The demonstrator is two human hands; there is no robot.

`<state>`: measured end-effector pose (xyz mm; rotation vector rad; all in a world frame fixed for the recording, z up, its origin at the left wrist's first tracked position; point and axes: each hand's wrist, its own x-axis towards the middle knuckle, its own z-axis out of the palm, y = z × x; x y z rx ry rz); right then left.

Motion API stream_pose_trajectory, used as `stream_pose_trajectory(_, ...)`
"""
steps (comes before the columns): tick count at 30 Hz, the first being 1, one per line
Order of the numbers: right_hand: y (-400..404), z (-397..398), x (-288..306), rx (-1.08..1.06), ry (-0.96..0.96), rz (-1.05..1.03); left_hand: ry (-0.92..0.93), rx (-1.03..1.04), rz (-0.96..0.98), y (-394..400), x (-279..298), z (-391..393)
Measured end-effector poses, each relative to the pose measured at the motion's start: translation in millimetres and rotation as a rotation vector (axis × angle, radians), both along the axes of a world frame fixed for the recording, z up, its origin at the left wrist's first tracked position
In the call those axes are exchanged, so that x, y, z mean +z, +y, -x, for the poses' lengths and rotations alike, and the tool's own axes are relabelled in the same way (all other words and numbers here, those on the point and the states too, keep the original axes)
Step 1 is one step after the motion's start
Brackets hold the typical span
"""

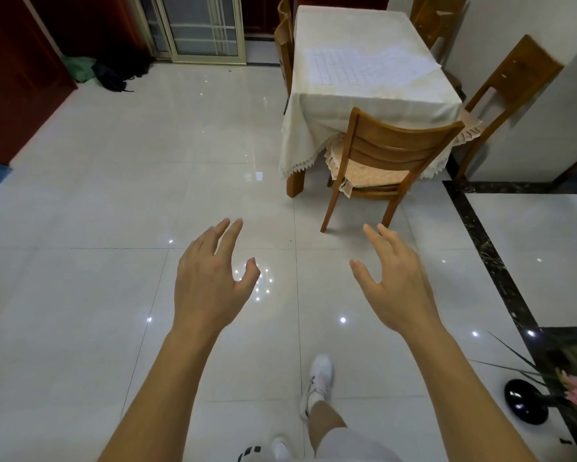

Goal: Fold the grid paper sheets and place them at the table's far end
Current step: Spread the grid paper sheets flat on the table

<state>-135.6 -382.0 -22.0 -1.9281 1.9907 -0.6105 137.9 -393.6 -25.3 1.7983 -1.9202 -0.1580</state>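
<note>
1. The sheets (364, 66) lie flat and unfolded on the desk (374, 95), around the middle of its top, at about 1 o'clock from the person. They overlap each other, and one corner reaches to the right edge of the desk. How many sheets there are, I cannot tell.
2. I judge that the paper is very light and thin. It will bend easily and can slide on the cloth (300, 135), so it is better to press it down with one palm while the other makes the fold. A good place to take it is a free corner or a free edge, with a light pinch, because a hard pull may tear or wrinkle it.
3. The far end of the desk, at 12 o'clock, has room for the folded paper.
4. A chair (380, 155) stands at the near end of the desk, and more chairs are on both sides.
5. The left hand (210, 278) and the right hand (394, 278) are raised in front over the floor (113, 195), well apart from the paper. Each grip is wide, with relaxed spread fingers, and holds nothing.
6. The folding is not yet begun; the person must first come to the desk.
</note>
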Motion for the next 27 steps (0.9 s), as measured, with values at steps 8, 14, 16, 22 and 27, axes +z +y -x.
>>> stream_pose_trajectory(8,-121.2,6.8,-10.0,0.034,-0.087,0.023,-0.035,0.023,0.020,-103.0,7.0,13.1)
stream_pose_trajectory(14,-236.5,36.2,-4.6,0.081,-0.095,0.056,-0.042,0.037,0.043,-208.1,20.8,41.1)
stream_pose_trajectory(16,-271.3,46.1,-1.2,0.090,-0.102,0.071,-0.043,0.041,0.045,-239.9,22.2,51.0)
stream_pose_trajectory(22,-351.1,61.8,0.8,0.091,-0.121,0.051,-0.052,0.047,0.038,-316.0,21.5,71.0)
stream_pose_trajectory(27,-410.0,63.2,-2.7,0.073,-0.139,0.049,-0.039,0.049,0.041,-378.2,18.5,73.1)
